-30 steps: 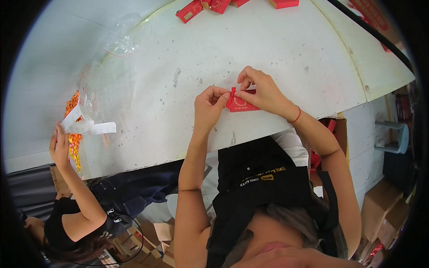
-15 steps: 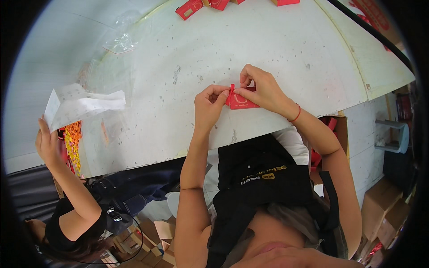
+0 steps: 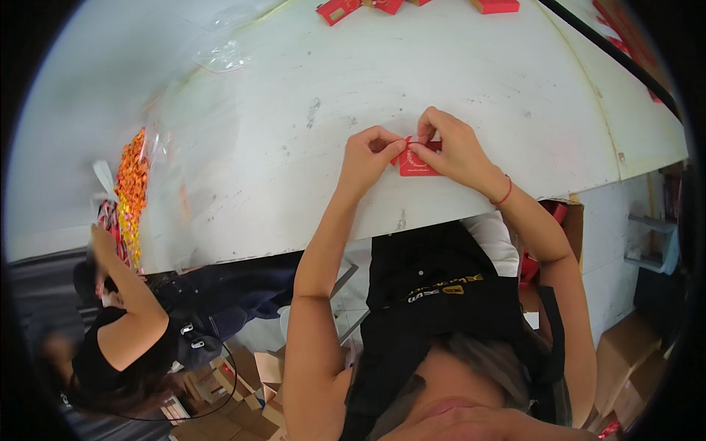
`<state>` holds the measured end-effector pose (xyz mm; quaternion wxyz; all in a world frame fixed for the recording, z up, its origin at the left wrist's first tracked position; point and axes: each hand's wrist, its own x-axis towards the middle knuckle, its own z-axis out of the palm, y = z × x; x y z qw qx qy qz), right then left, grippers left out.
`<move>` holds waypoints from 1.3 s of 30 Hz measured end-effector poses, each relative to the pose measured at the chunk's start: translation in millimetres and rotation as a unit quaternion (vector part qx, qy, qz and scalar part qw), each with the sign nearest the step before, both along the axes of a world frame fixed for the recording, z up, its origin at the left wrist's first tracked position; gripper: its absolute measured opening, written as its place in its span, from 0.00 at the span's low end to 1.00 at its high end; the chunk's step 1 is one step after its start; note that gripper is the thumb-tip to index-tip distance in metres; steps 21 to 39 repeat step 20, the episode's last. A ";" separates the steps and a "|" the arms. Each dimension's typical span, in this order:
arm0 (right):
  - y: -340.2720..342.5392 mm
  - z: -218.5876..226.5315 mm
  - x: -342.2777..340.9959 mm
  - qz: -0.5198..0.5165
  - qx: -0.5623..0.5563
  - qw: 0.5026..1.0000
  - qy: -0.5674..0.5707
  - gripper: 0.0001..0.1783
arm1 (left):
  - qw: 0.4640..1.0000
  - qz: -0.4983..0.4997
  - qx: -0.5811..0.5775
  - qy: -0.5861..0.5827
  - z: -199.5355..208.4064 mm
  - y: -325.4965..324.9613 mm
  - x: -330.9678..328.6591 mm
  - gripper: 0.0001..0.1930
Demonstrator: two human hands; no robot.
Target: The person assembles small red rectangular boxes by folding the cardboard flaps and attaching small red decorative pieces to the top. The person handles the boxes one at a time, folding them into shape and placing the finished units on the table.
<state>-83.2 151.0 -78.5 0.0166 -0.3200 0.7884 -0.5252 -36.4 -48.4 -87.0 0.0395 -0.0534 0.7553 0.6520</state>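
Observation:
A small red box [image 3: 417,167] with pale print lies on the white table in front of me. A narrow red ribbon [image 3: 408,140] crosses at its upper left. My left hand [image 3: 365,158] is closed, its thumb and forefinger pinching the ribbon at the box's left edge. My right hand [image 3: 460,154] reaches over the box's right side. Its thumb tip and fingertips come together at the ribbon, partly hiding the box; the exact strand between them is too small to see.
Several red boxes [image 3: 340,10] sit along the table's far edge. At the left, a co-worker's arm [image 3: 132,294] is beside a heap of orange and yellow wrapped pieces [image 3: 132,176] and clear plastic bags [image 3: 220,55]. An open carton [image 3: 573,228] with red items stands by my right arm.
My fingertips and the ribbon have drawn together, and the upright ribbon end now lies lower across the box. The co-worker's white sheet has dropped from its raised position, and that arm is lower.

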 end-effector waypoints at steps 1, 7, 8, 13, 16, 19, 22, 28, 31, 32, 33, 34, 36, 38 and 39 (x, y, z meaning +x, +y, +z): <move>1.5 1.2 1.7 0.005 0.000 1.000 0.026 0.18 | 1.000 0.001 0.004 0.001 -1.7 -1.8 0.0 0.04; 23.5 9.5 16.1 0.049 0.093 0.981 0.165 0.32 | 0.998 0.004 -0.031 0.059 -15.6 4.1 -2.2 0.05; 28.0 7.4 20.6 0.048 0.115 0.974 0.188 0.34 | 0.997 0.002 -0.037 0.073 -15.5 8.0 -3.2 0.06; 132.9 17.4 62.3 -0.022 0.157 0.987 0.003 0.35 | 0.994 -0.090 -0.035 0.058 6.5 32.0 10.1 0.14; 244.3 45.5 92.0 -0.029 0.199 0.957 -0.210 0.41 | 0.990 -0.100 -0.050 0.083 -8.0 17.9 -1.4 0.15; 282.4 71.1 101.1 -0.043 0.348 0.931 -0.099 0.44 | 0.993 -0.102 -0.012 0.057 -30.7 20.9 -22.0 0.13; 291.0 81.0 102.5 -0.064 0.354 0.929 -0.089 0.44 | 0.995 -0.088 -0.033 0.042 -28.9 20.0 -19.6 0.13; 291.0 81.0 102.5 -0.064 0.354 0.929 -0.089 0.44 | 0.995 -0.088 -0.033 0.042 -28.9 20.0 -19.6 0.13; 291.0 81.0 102.5 -0.064 0.354 0.929 -0.089 0.44 | 0.995 -0.088 -0.033 0.042 -28.9 20.0 -19.6 0.13; 291.0 81.0 102.5 -0.064 0.354 0.929 -0.089 0.44 | 0.995 -0.088 -0.033 0.042 -28.9 20.0 -19.6 0.13; 291.0 81.0 102.5 -0.064 0.354 0.929 -0.089 0.44 | 0.995 -0.088 -0.033 0.042 -28.9 20.0 -19.6 0.13; 291.0 81.0 102.5 -0.064 0.354 0.929 -0.089 0.44 | 0.995 -0.088 -0.033 0.042 -28.9 20.0 -19.6 0.13; 291.0 81.0 102.5 -0.064 0.354 0.929 -0.089 0.44 | 0.995 -0.088 -0.033 0.042 -28.9 20.0 -19.6 0.13; 291.0 81.0 102.5 -0.064 0.354 0.929 -0.089 0.44 | 0.995 -0.088 -0.033 0.042 -28.9 20.0 -19.6 0.13; 291.0 81.0 102.5 -0.064 0.354 0.929 -0.089 0.44 | 0.995 -0.088 -0.033 0.042 -28.9 20.0 -19.6 0.13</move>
